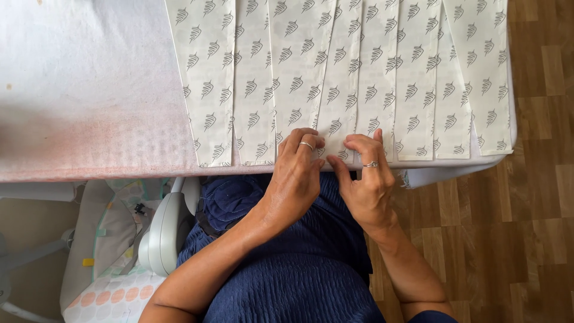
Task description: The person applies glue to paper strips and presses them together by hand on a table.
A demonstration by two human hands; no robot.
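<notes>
White backing-paper strips [335,78], printed with small grey leaf marks, lie side by side in a row across the upper half of the view, from 11 to 2 o'clock. They rest on a pale padded board [89,90] whose front edge shows a pinkish tint.

Left hand [297,173]: at centre, ring on one finger, fingertips curled down onto the lower end of one strip [332,128]; it looks like a pinch at the paper's edge, thumb hidden.

Right hand [366,176]: just at 3 o'clock of the left, also ringed, fingers bent and pressed together on the same strip end, thumb reaching toward the left hand. The two hands nearly touch.

Handling note, as judgement: the work appears to be at the strip's bottom edge, near the board's front edge. One hand holding the paper flat while the other works the corner would keep the neighbouring strips from shifting; a slow, low pull suits thin paper.

Also in view: blue dress [287,263] at 6 o'clock; white and grey seat [161,233] at 8 o'clock; wood floor [526,209] at 3 to 5 o'clock.
</notes>
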